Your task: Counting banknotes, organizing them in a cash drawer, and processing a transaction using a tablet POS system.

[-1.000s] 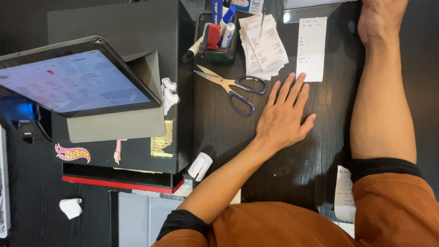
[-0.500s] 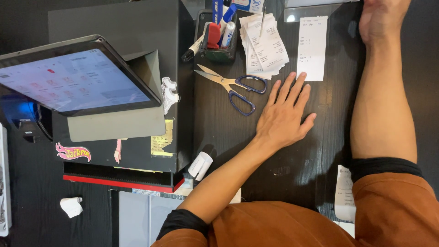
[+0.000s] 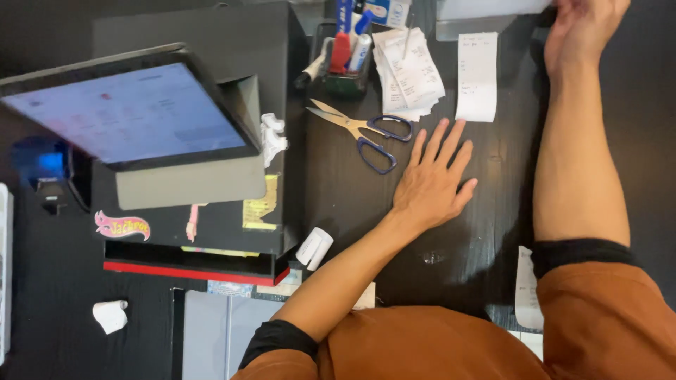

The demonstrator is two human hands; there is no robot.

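Observation:
My left hand [image 3: 433,184] lies flat, palm down, on the black counter [image 3: 486,232] with its fingers spread and nothing in it. Blue-handled scissors [image 3: 366,130] lie just left of its fingertips. A long white receipt [image 3: 477,77] lies just beyond the fingers. My right hand [image 3: 581,28] reaches to the top edge of the view, next to a white object [image 3: 493,8] there. Its fingers are cut off by the frame, so its grip does not show.
A tilted touchscreen [image 3: 127,112] stands on a black box at the left. Behind the scissors are a pen holder [image 3: 345,60] and a stack of receipts [image 3: 408,74]. A small paper roll [image 3: 315,248], a crumpled paper [image 3: 110,315] and another slip [image 3: 526,288] lie near me.
My left hand has stayed flat in place. My right hand has shifted only slightly at the top edge.

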